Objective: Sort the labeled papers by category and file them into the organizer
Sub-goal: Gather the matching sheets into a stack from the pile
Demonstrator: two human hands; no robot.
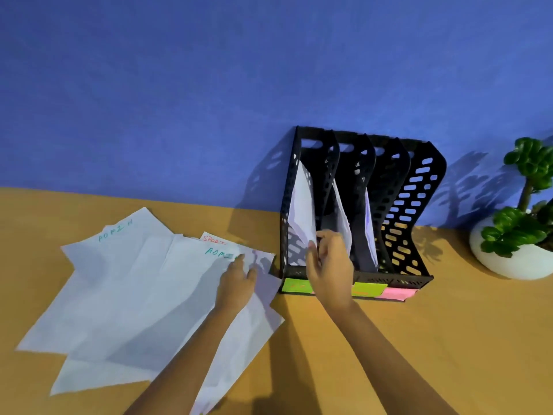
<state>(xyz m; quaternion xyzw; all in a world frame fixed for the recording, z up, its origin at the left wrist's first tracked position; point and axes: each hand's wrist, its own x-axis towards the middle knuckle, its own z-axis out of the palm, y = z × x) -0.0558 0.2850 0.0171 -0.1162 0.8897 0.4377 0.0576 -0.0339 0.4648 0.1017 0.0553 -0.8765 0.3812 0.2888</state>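
Note:
A black perforated file organizer [419, 187] stands against the blue wall, with green and pink labels [296, 285] on its front edge. White papers stand in its first three slots. My right hand [330, 266] pinches the lower edge of the paper [300, 202] in the leftmost slot. Several loose white sheets [125, 295] lie spread on the table at left, two marked "ADMIN" in green and one with red lettering partly covered. My left hand [236, 281] rests flat on the top sheet, fingers spread near its upper right corner.
A green plant in a white bowl-shaped pot [514, 256] sits on the table right of the organizer. The tan wooden table [419, 339] runs to the blue wall behind.

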